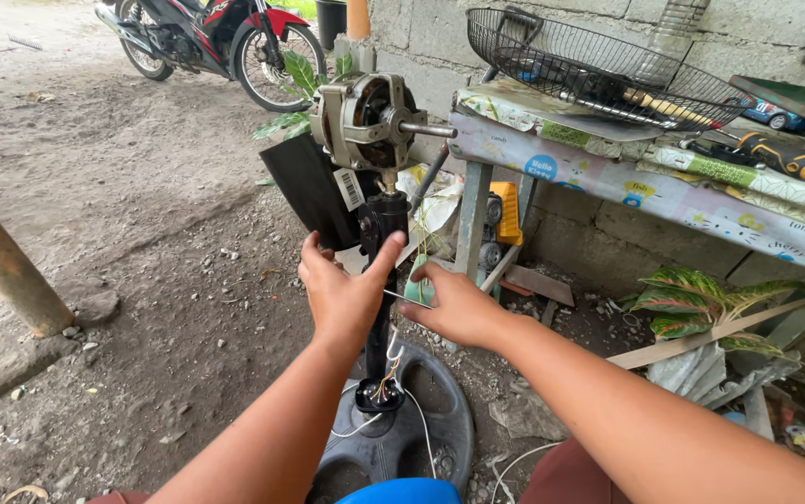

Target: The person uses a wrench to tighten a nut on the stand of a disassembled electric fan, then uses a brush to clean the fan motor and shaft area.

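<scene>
A stripped stand fan is upright on the dirt: bare motor (pixel 370 119) with its shaft pointing right, black neck (pixel 384 219) and pole, round dark base (pixel 402 434) with loose wires (pixel 385 381). My left hand (pixel 342 294) is wrapped around the black pole just under the neck, thumb up along it. My right hand (pixel 454 306) is beside the pole on its right and pinches a thin metal tool (pixel 402 297) whose tip points at the pole.
A table (pixel 608 177) with a patterned cloth stands at the right, carrying a wire fan guard (pixel 598 70) and a screwdriver (pixel 780 154). A motorcycle (pixel 211 37) is parked far back. A rusty post (pixel 1 257) leans at left. Leafy plants and scrap wood lie under the table.
</scene>
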